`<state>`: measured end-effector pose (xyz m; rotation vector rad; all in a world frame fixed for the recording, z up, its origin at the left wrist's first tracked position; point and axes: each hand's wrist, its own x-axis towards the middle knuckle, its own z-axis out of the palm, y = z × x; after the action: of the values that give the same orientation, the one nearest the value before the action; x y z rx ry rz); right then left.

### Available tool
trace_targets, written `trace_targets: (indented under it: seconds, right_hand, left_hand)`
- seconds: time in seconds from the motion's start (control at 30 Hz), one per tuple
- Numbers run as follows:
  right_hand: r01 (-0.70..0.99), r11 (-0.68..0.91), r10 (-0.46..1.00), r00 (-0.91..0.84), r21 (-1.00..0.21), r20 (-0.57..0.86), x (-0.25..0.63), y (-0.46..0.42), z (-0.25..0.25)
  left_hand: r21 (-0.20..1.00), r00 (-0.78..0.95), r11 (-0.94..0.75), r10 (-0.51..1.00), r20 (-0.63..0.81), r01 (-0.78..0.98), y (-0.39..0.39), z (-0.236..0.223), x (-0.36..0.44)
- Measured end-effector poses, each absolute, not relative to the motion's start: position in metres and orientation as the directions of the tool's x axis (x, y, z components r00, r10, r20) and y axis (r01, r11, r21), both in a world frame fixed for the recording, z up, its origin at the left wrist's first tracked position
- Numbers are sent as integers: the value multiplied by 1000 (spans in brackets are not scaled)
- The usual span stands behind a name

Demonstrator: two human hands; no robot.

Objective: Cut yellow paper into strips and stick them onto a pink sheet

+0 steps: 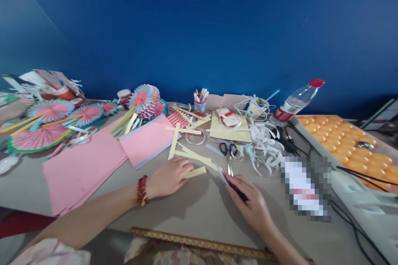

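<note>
My left hand point(169, 176) lies on the grey table, its fingers drawn together around one end of a short pale yellow paper strip point(196, 172). In my right hand point(250, 203) is a knife point(238, 190) with a dark handle, its pale blade pointing up and left, apart from the strip. More yellow strips point(194, 156) lie loosely crossed just beyond my left hand. Black-handled scissors point(229, 158) rest beyond the knife's tip. Pink paper sheets point(90, 165) are spread to the left of my left hand, with a pink piece edged in lilac point(149, 138) near them.
Folded paper fans point(49, 112) crowd the left side. A pen cup point(200, 105) stands by the blue wall. Curled white strips point(264, 145), a tilted water bottle point(297, 101) and an orange bumpy tray point(338, 140) are on the right. Black cables point(351, 219) run along the right edge.
</note>
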<state>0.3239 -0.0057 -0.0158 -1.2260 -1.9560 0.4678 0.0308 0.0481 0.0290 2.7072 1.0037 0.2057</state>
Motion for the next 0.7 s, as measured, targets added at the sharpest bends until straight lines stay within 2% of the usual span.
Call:
trace_targets:
  seconds: [0.1,0.4,0.7]
  right_hand:
    - [611,454,890,-270,-648,369,323,-7,-11]
    - [657,507,860,-430,-557,275,321,-7,4]
    - [700,539,840,-489,-469,235,327,-13,4]
  left_hand:
    - [267,784,-766,618,55,585,50,33,28]
    - [320,721,-723,677,150,612,41,15,24]
    - [344,701,-716,687,191,607,42,5,21]
